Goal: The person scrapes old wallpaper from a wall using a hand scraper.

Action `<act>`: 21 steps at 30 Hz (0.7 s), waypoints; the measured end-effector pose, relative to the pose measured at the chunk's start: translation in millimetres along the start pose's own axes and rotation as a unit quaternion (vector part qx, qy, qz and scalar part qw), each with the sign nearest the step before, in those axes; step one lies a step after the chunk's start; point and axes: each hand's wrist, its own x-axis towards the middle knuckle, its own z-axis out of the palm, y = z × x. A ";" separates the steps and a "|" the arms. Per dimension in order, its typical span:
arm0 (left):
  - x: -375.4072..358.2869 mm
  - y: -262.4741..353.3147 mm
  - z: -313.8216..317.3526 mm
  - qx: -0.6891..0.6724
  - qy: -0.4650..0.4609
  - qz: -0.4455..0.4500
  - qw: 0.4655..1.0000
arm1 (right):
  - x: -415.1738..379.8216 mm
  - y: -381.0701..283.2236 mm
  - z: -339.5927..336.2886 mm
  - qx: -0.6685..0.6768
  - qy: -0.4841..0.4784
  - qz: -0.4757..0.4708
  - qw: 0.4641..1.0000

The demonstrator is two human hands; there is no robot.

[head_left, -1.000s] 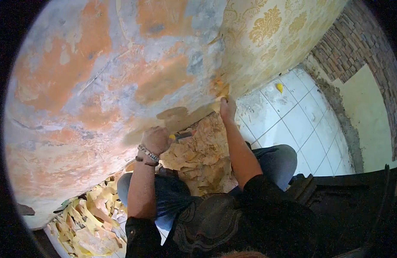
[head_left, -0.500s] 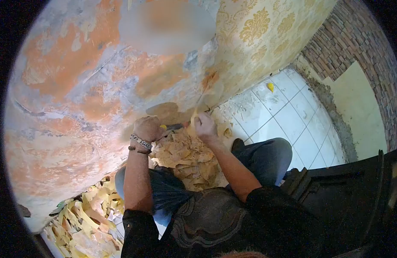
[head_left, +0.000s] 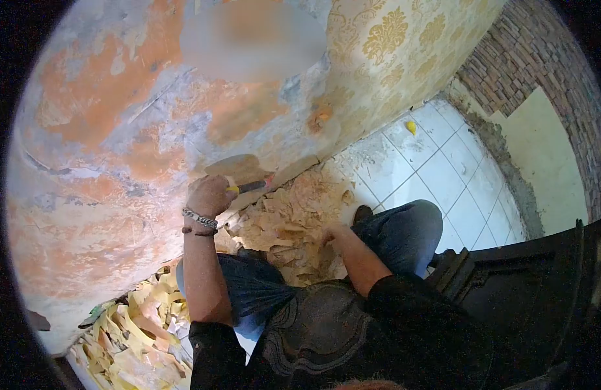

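Observation:
My left hand (head_left: 211,195), with a chain bracelet on its wrist, is closed around a tool like a scraper (head_left: 252,186). Yellow and dark parts of its handle show, ending in red. My fist hides the rest of it. The tool is close to the lower part of the stripped wall (head_left: 138,156). Lower and to the right, my right hand (head_left: 336,234) hangs over a heap of torn wallpaper scraps (head_left: 294,214) between my legs. Its fingers point down and are partly hidden, so I cannot make out whether they hold anything.
Patterned wallpaper (head_left: 388,39) still covers the wall at upper right. White floor tiles (head_left: 437,175) carry dust and a small yellow piece (head_left: 411,127). More wallpaper scraps (head_left: 138,325) lie at lower left. A dark panelled piece of furniture (head_left: 521,286) stands at right.
My right hand has moved from beside the wall, where a pale strip was at its fingers, down over the scraps. My left hand has shifted slightly left with the tool.

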 end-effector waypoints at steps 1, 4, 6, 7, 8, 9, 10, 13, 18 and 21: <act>1.6 -0.7 -0.6 -0.004 0.005 0.009 1.000 | 0.7 1.5 -10.5 0.014 0.029 -0.017 0.999; 3.4 5.1 -3.4 -0.002 0.012 0.017 1.000 | 11.3 -31.5 -81.3 0.117 0.310 0.010 0.943; 4.8 6.6 -0.3 -0.012 0.013 0.018 1.000 | -0.7 -70.2 -148.6 0.176 0.570 -0.093 0.797; 5.4 6.8 0.7 -0.020 0.017 0.023 0.999 | -6.0 -83.3 -180.4 0.197 0.599 -0.093 0.771; 6.2 6.7 3.4 -0.021 0.017 0.022 0.999 | -13.0 -94.0 -208.3 0.217 0.628 -0.094 0.742; 7.4 6.5 7.2 -0.029 0.021 0.027 0.999 | -17.7 -100.4 -227.2 0.217 0.627 -0.095 0.742; 7.7 6.4 9.1 -0.036 0.025 0.033 0.999 | -20.7 -103.5 -241.9 0.159 0.634 -0.086 0.752; 7.0 9.2 7.4 -0.012 0.008 0.025 1.000 | -19.3 -95.6 -256.8 0.075 0.593 -0.085 0.797; 2.8 6.6 6.8 -0.012 0.021 0.027 0.999 | -6.3 -75.5 -222.3 0.010 0.539 -0.079 0.839; 3.3 8.9 3.6 -0.017 0.041 0.032 0.998 | 5.1 -54.4 -172.1 -0.033 0.328 0.068 0.942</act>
